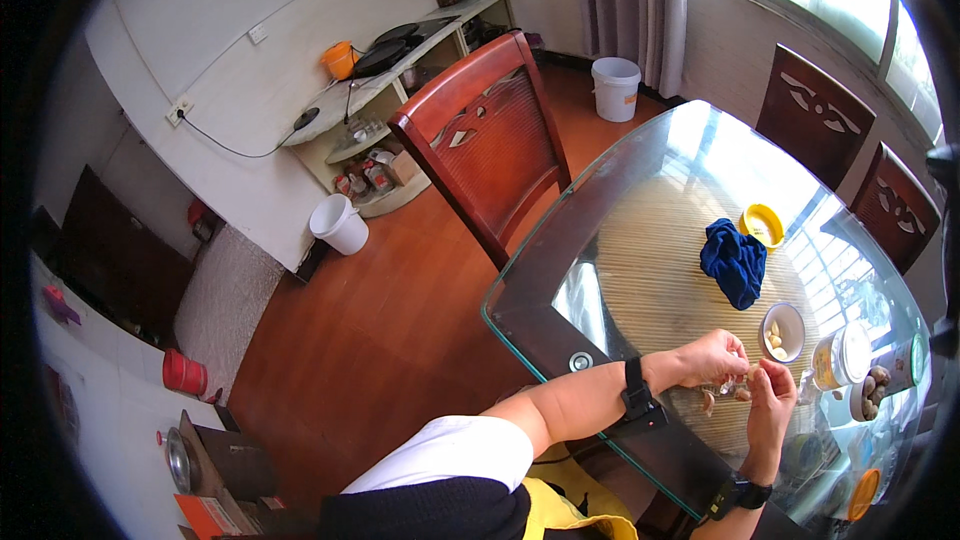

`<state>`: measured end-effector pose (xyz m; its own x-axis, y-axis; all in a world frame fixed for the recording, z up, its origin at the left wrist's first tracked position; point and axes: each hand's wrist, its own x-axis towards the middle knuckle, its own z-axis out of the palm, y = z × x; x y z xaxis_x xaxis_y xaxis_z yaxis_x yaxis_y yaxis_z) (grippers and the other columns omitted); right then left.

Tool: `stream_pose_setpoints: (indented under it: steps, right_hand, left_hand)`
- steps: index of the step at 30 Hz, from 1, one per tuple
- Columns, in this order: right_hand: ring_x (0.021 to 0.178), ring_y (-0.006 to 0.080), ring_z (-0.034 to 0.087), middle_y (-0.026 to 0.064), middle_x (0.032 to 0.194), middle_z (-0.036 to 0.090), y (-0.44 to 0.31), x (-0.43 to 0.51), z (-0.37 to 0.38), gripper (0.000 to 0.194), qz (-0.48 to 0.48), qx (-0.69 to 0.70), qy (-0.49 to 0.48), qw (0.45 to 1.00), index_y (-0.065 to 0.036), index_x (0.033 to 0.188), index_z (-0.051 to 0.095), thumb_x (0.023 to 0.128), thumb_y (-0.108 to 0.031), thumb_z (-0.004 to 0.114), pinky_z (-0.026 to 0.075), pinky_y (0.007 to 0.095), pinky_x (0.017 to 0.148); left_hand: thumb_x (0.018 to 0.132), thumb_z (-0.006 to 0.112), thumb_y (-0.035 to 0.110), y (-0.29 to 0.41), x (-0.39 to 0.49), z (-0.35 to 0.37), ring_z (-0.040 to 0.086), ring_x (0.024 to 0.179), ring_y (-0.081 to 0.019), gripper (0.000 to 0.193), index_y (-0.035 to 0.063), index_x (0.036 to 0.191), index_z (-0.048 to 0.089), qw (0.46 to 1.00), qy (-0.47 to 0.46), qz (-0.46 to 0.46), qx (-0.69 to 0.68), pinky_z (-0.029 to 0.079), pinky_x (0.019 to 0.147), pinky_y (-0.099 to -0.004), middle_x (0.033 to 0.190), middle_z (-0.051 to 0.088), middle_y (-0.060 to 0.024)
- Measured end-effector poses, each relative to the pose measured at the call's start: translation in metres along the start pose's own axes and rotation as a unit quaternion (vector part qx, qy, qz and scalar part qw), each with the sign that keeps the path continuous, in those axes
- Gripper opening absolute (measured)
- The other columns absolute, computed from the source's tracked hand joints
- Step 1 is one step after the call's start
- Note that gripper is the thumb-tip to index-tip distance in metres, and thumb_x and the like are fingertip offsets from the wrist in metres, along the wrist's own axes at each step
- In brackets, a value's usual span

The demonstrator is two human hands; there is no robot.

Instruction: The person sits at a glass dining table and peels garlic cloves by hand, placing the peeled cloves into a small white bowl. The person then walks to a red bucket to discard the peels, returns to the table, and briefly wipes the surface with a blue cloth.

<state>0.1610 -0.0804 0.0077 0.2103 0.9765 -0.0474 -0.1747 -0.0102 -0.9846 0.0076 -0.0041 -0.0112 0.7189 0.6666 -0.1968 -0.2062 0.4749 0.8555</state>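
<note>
Over the glass-topped table (652, 240), my left hand (712, 358) and my right hand (772, 390) meet fingertip to fingertip. Both pinch a small pale piece, which looks like a garlic clove (752, 373). Just beyond them stands a small bowl (781, 331) with several peeled cloves (775, 341) inside. Bits of garlic skin (708, 401) and a reddish unpeeled clove (742, 394) lie on the table below my hands. The fingers partly hide the held piece.
A crumpled blue cloth (733, 262) touches a yellow round dish (762, 226). A white-lidded tub (841, 356), a bowl of brownish round items (870, 394) and an orange-lidded jar (864, 495) stand on the right. A wooden chair (491, 142) is at the table's far left side.
</note>
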Motion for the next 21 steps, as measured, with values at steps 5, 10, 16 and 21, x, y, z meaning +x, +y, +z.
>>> stream_pose_setpoints:
  steps: [5,10,16,21]
  right_hand:
    - [0.071,0.0066,0.055,0.0011,0.082,0.059,0.001,0.001,0.002,0.011,-0.002,0.030,-0.004,1.000,-0.001,0.095,0.058,0.084,-0.004,0.060,0.044,0.0189,0.062]
    - [0.070,0.0077,0.055,0.0019,0.082,0.059,-0.001,-0.001,0.002,0.013,0.035,0.117,-0.020,0.992,-0.002,0.097,0.057,0.085,-0.005,0.059,0.044,0.0186,0.063]
    - [0.074,0.0073,0.053,0.0029,0.088,0.057,-0.009,-0.003,0.013,0.014,0.047,0.162,-0.035,0.985,-0.002,0.099,0.055,0.085,-0.004,0.056,0.042,0.0176,0.063]
    - [0.085,0.0113,0.056,0.0041,0.094,0.057,-0.005,-0.003,0.012,0.019,0.046,0.144,-0.047,0.987,-0.002,0.102,0.055,0.086,-0.011,0.057,0.046,0.0229,0.073]
  left_hand:
    - [0.077,0.063,0.011,-0.003,0.002,0.000,0.052,0.057,-0.0088,0.012,0.0021,0.081,0.056,1.000,-0.015,-0.001,-0.019,0.041,0.049,-0.0207,0.069,0.057,-0.0043]
    - [0.076,0.064,0.013,-0.007,0.005,0.002,0.048,0.053,-0.0073,0.013,0.0043,0.078,0.054,1.000,0.001,-0.002,-0.017,0.037,0.045,-0.0205,0.066,0.054,-0.0028]
    - [0.079,0.064,0.017,0.003,-0.003,0.004,0.050,0.058,-0.0077,0.015,0.0044,0.082,0.056,1.000,-0.002,0.017,-0.016,0.039,0.049,-0.0207,0.070,0.055,-0.0014]
    - [0.079,0.068,0.021,0.008,-0.008,0.004,0.051,0.057,-0.0081,0.020,0.0049,0.085,0.058,1.000,0.006,-0.004,-0.019,0.041,0.048,-0.0205,0.070,0.055,-0.0015]
